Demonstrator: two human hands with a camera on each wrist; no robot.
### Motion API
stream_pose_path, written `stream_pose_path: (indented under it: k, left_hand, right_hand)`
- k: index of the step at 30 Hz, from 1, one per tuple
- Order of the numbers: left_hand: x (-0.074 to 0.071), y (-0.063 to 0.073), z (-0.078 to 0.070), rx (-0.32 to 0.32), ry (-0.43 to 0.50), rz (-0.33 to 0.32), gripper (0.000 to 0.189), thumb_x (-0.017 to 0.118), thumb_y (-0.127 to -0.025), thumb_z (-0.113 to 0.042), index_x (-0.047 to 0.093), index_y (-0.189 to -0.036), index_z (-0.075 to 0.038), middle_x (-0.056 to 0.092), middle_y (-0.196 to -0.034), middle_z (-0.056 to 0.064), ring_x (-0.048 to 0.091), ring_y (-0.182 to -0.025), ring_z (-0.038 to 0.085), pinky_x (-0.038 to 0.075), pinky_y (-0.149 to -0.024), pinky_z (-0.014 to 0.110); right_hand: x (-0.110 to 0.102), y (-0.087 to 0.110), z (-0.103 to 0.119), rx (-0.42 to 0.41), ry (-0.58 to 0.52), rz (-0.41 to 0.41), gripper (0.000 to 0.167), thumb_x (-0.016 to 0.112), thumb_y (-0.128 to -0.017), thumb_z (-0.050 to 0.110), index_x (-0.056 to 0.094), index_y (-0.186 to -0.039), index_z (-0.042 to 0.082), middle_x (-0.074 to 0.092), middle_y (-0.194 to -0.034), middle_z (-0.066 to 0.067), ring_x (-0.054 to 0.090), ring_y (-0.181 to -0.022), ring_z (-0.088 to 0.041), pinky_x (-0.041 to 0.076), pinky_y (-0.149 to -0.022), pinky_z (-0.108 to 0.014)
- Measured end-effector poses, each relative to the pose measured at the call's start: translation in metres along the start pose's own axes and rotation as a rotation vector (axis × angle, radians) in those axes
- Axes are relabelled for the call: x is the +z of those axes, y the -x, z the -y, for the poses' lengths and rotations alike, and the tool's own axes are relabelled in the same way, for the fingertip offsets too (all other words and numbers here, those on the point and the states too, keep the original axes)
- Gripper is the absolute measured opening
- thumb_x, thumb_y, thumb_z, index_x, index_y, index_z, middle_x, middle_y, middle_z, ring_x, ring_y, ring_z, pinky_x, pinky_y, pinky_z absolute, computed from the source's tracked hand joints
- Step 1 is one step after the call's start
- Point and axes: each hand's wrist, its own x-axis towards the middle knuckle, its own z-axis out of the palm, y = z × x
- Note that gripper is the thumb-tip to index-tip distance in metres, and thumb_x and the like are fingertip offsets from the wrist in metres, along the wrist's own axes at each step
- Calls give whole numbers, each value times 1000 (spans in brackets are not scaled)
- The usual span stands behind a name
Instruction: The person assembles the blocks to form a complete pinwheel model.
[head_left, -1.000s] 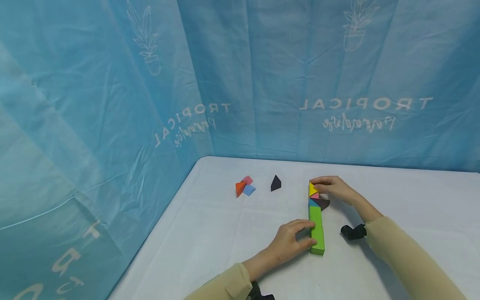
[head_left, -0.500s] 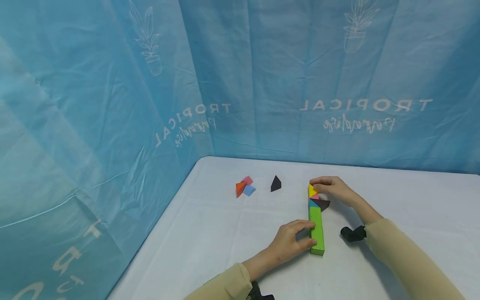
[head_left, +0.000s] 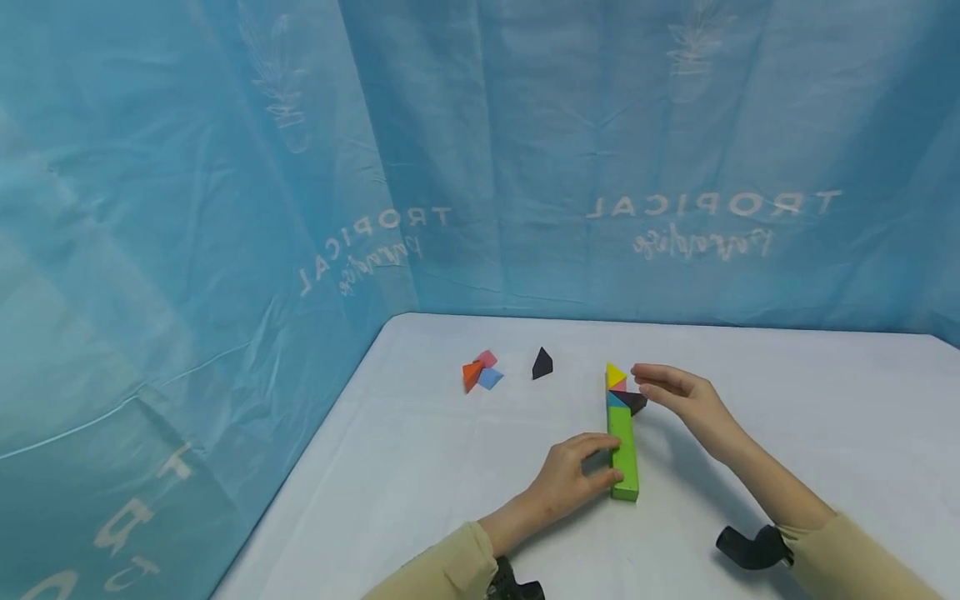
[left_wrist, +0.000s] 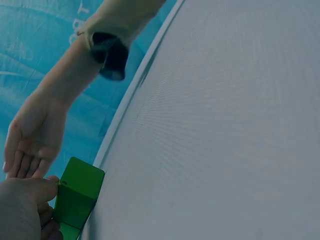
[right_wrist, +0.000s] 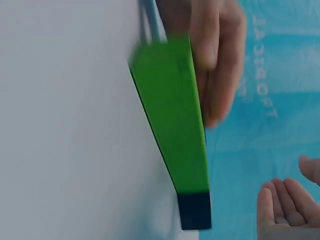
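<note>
On the white table, my left hand holds the side of a long green block with thumb and fingers. The left wrist view shows its thumb along the green block and the other fingers bent beside it. Off the block's far end runs a row of small pieces: a blue triangle, a dark brown piece jutting right, a pink piece and a yellow triangle. My right hand is just right of the row, fingers loosely extended and holding nothing.
Loose pieces lie farther left on the table: an orange one, a pink one and a blue one bunched together. A black piece lies between them and the row. Blue printed cloth hangs behind.
My right hand has let go of the yellow triangle and moved right, off the row. The left hand keeps its hold on the green block. The head view has shifted slightly.
</note>
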Motion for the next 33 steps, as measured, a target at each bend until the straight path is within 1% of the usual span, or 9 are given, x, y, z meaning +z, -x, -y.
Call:
stream_pose_path:
  k: [2,4,9,12,16,21,27,29,33]
  left_hand:
    - [0,0,0,-3,9,3,37,71,-86,-19,63,-119,-4,63,-119,3,54,-114,7,40,-95,16]
    - [0,0,0,-7,21,6,38,71,-86,-20,62,-119,-4,62,-120,3,53,-115,7,41,-95,16]
    - [-2,2,1,-16,30,1,38,71,-86,-19,62,-119,-4,62,-119,3,54,-114,8,42,-94,16]
    - [-3,2,1,-12,33,-4,37,71,-86,-18,62,-119,-3,62,-119,4,54,-114,8,42,-92,16]
    - [-3,0,1,5,44,-5,38,71,-86,-18,62,-119,-2,62,-120,5,54,-114,9,43,-92,16]
    - [-2,0,0,18,53,-10,38,71,-86,-18,61,-119,-1,62,-120,6,54,-114,10,43,-92,16]
    - [-2,0,2,30,49,-13,38,71,-86,-18,61,-119,0,62,-119,7,55,-114,10,43,-92,16]
    - [-1,1,2,31,44,-13,38,71,-86,-19,61,-119,0,62,-119,7,55,-114,10,43,-92,15]
    - [-1,1,3,29,41,-12,39,71,-86,-19,62,-119,-1,62,-119,7,55,-114,10,43,-91,15]
  right_hand:
    - [4,13,1,25,-43,9,49,59,-94,33,51,-134,5,52,-134,-15,51,-114,-3,40,-101,-38]
    - [9,24,1,50,-73,20,48,59,-94,31,52,-134,5,51,-134,-15,50,-116,-6,40,-101,-38]
    - [22,42,-5,58,-111,36,48,61,-94,26,50,-134,2,50,-135,-16,50,-121,-20,44,-90,-18]
    - [26,47,-11,38,-113,17,48,62,-92,25,50,-134,3,50,-135,-15,49,-122,-26,45,-88,-16]
    - [31,51,-20,-40,-79,-13,46,63,-92,20,51,-133,1,52,-132,-18,50,-119,-32,45,-88,-16]
    - [39,51,-28,-114,-55,-28,42,64,-91,16,54,-129,1,56,-128,-17,55,-114,-27,46,-88,-17]
    - [47,52,-34,-239,138,-97,39,69,-87,16,61,-124,8,61,-122,-4,55,-112,-9,45,-91,-18]
    - [49,54,-30,-293,216,-125,39,72,-85,13,62,-122,7,63,-119,-3,57,-110,-12,47,-91,-23]
    - [52,56,-26,-389,322,-168,41,76,-79,4,63,-118,4,65,-114,-6,61,-105,-25,49,-88,-23]
